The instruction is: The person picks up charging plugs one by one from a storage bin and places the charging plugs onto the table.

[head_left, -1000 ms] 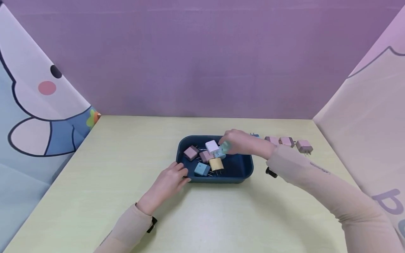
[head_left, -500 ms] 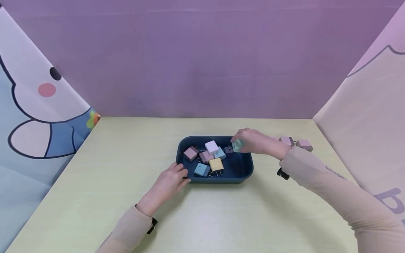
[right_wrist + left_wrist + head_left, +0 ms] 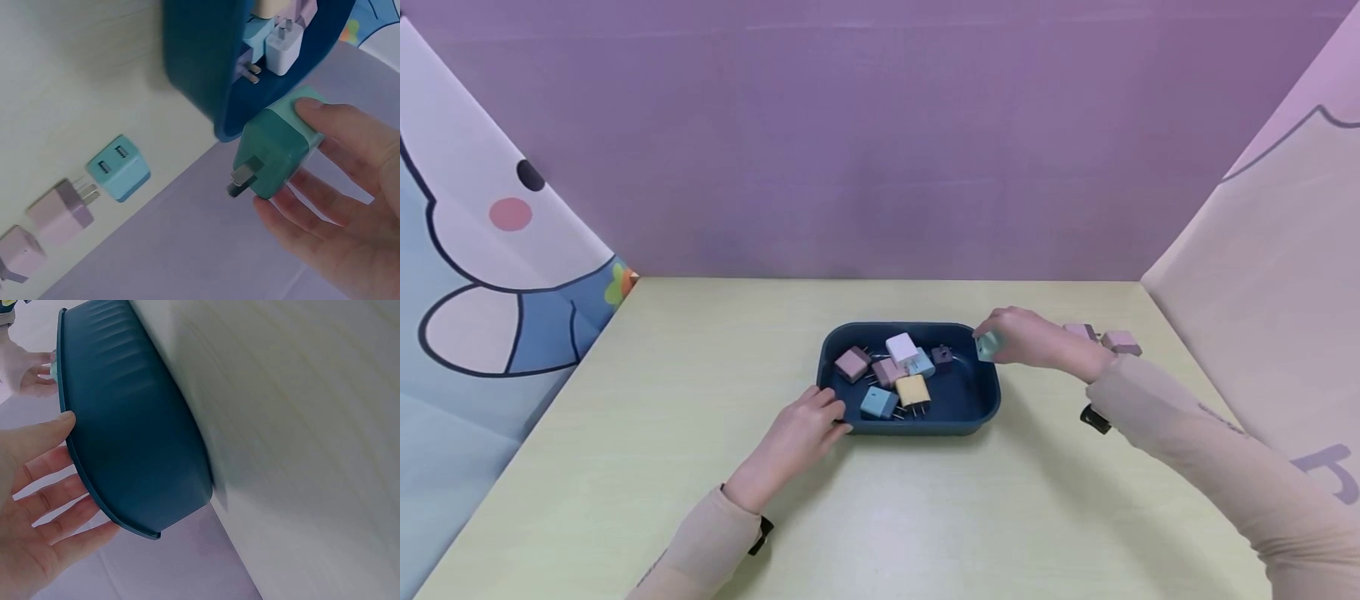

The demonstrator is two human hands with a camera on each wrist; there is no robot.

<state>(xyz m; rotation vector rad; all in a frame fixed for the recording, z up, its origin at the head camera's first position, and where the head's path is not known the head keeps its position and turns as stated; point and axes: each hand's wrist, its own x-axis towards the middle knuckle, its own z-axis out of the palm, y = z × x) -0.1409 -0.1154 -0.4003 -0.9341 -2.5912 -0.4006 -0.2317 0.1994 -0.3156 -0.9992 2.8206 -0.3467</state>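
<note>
Two hands: both at the tray.
Right hand (image 3: 337,206): fingers and thumb pinch the green plug (image 3: 281,147) by its side faces, prongs out, just past the tray's right rim.
Left hand (image 3: 797,435): flat, fingers straight against the tray (image 3: 134,444), near-left corner.
Handling: plug looks light, rigid, smooth plastic; likely slick, so grip the flat sides, not the prongs.
Tray contents: six loose plugs (image 3: 895,371).
Desk (image 3: 662,375): blue plug (image 3: 117,167) and pink plugs (image 3: 62,211) lined up beyond the right hand.
</note>
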